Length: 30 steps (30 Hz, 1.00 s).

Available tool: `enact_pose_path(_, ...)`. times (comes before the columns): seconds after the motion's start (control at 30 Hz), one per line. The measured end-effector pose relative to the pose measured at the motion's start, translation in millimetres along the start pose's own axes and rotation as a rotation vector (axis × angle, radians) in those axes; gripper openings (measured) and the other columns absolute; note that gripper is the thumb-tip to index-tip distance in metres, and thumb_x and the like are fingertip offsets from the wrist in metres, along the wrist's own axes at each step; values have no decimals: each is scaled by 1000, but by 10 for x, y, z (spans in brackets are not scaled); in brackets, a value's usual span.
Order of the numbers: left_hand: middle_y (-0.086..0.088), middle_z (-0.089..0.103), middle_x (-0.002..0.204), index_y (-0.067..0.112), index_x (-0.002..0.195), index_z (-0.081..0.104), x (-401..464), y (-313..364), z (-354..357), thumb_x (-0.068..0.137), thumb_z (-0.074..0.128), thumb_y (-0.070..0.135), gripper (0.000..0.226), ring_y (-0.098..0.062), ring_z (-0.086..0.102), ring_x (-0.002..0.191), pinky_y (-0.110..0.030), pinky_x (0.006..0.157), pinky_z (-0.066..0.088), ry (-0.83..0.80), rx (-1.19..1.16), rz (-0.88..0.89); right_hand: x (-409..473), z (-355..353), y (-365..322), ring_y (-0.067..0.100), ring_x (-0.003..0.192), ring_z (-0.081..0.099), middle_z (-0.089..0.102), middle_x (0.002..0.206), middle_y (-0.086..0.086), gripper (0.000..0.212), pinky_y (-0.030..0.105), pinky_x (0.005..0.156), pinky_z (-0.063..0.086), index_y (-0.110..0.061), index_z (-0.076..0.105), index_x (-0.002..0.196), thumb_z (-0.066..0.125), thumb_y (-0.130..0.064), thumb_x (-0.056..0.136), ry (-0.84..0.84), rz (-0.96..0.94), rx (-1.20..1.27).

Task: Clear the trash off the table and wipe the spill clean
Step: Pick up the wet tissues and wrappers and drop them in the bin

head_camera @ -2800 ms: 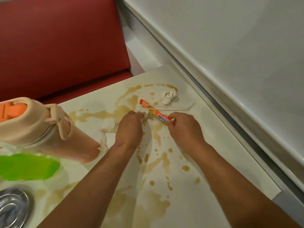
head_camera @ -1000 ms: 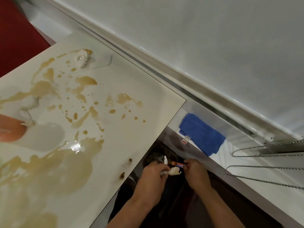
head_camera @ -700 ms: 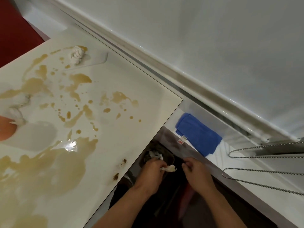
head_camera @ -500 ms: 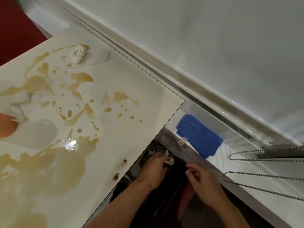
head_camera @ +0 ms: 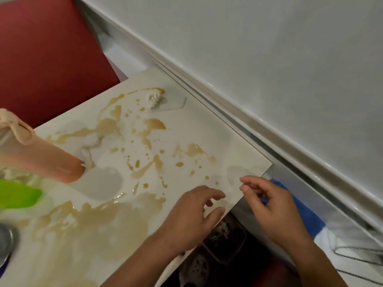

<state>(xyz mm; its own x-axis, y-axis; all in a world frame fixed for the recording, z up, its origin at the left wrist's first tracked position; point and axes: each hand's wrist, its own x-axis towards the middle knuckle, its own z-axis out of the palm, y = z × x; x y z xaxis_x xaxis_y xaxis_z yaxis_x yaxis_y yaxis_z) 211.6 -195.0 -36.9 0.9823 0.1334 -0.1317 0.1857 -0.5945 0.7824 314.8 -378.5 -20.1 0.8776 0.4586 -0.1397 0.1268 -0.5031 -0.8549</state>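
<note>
Brown spilled liquid point(head_camera: 116, 216) covers much of the white table point(head_camera: 232, 141) in puddles and splashes. A crumpled white tissue point(head_camera: 153, 98) lies at the table's far corner, beside a clear plastic wrapper point(head_camera: 176, 103). My left hand point(head_camera: 190, 216) hovers over the table's near right edge with fingers loosely spread and holds nothing. My right hand point(head_camera: 269, 206) is just off the table's right corner, fingers loosely curled and empty. Below the table edge, between my forearms, sits a dark bin point(head_camera: 226, 239) with pale trash in it.
A peach bottle point(head_camera: 41, 160) lies tipped on the left of the table above a green item point(head_camera: 16, 195). A metal lid point(head_camera: 6, 243) is at the left edge. A blue cloth point(head_camera: 304, 212) lies on the ledge to the right. A red seat point(head_camera: 49, 54) is behind.
Both hands let go of the tissue and wrapper over the dark bin and rose back to the table's right edge, empty. The view swung back toward the table.
</note>
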Motion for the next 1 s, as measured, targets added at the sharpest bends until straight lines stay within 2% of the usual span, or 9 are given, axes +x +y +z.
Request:
enact_pose_path(0.13, 20, 64, 111, 34, 124, 65, 377, -332, -560, 97, 63, 37, 27, 4, 59, 97, -22, 86, 51, 152, 83, -50, 600, 191, -419, -2, 95, 65, 71, 97, -23, 17, 5, 75, 45, -35, 72, 111, 66, -25, 98, -46, -165, -61)
enact_pose_path(0.27, 14, 67, 109, 27, 123, 67, 861, -670, -1023, 95, 66, 31, 29, -3, 62, 94, -31, 87, 54, 320, 114, -104, 1257, 462, -688, -4, 94, 61, 67, 99, -21, 19, 6, 81, 45, -28, 72, 116, 62, -26, 100, -115, -289, -218)
enact_pose_path(0.37, 7, 66, 118, 24, 128, 64, 1192, -894, -1261, 95, 65, 30, 34, -10, 61, 102, -32, 93, 51, 409, 136, -160, 1715, 755, -779, 0, 95, 62, 65, 110, -17, 23, 22, 88, 51, -29, 69, 120, 60, -32, 99, -176, -336, -360)
enact_pose_path(0.43, 3, 63, 126, 24, 134, 60, 1385, -1029, -1368, 94, 65, 30, 40, -15, 60, 110, -30, 96, 47, 444, 166, -203, 1953, 959, -807, 8, 105, 61, 64, 120, -11, 26, 31, 94, 50, -28, 68, 123, 59, -33, 100, -222, -344, -434)
enact_pose_path(0.6, -6, 50, 143, 19, 146, 48, 1795, -1300, -1505, 95, 64, 27, 54, -24, 50, 129, -29, 101, 40, 484, 217, -225, 2342, 1428, -822, 24, 130, 48, 50, 143, 1, 40, 40, 105, 45, -19, 59, 138, 57, -31, 100, -332, -313, -643)
enact_pose_path(0.73, -8, 38, 157, 18, 155, 34, 2098, -1472, -1574, 96, 64, 26, 66, -30, 38, 141, -38, 112, 36, 489, 251, -224, 2547, 1678, -800, 33, 142, 32, 36, 156, 9, 48, 44, 111, 34, -12, 46, 148, 53, -26, 102, -347, -360, -770)
enact_pose_path(0.8, -7, 32, 162, 20, 159, 25, 2213, -1505, -1588, 97, 64, 23, 74, -29, 34, 146, -40, 117, 35, 464, 220, -239, 2672, 1758, -781, 34, 144, 28, 32, 157, 9, 49, 45, 112, 31, -10, 39, 150, 50, -22, 104, -315, -371, -806)
enact_pose_path(0.87, -7, 34, 160, 21, 160, 21, 2283, -1517, -1563, 97, 63, 20, 76, -28, 37, 144, -40, 114, 38, 429, 214, -239, 2770, 1821, -728, 35, 141, 31, 36, 154, 7, 47, 46, 111, 31, -11, 38, 148, 50, -14, 103, -291, -394, -850)
enact_pose_path(1.0, -9, 45, 148, 19, 150, 45, 2309, -1578, -1526, 96, 57, 11, 56, -30, 49, 129, -39, 103, 47, 410, 297, -221, 2780, 1870, -655, 32, 120, 49, 55, 126, 4, 38, 47, 106, 35, -15, 54, 126, 56, -1, 90, -270, -463, -966)
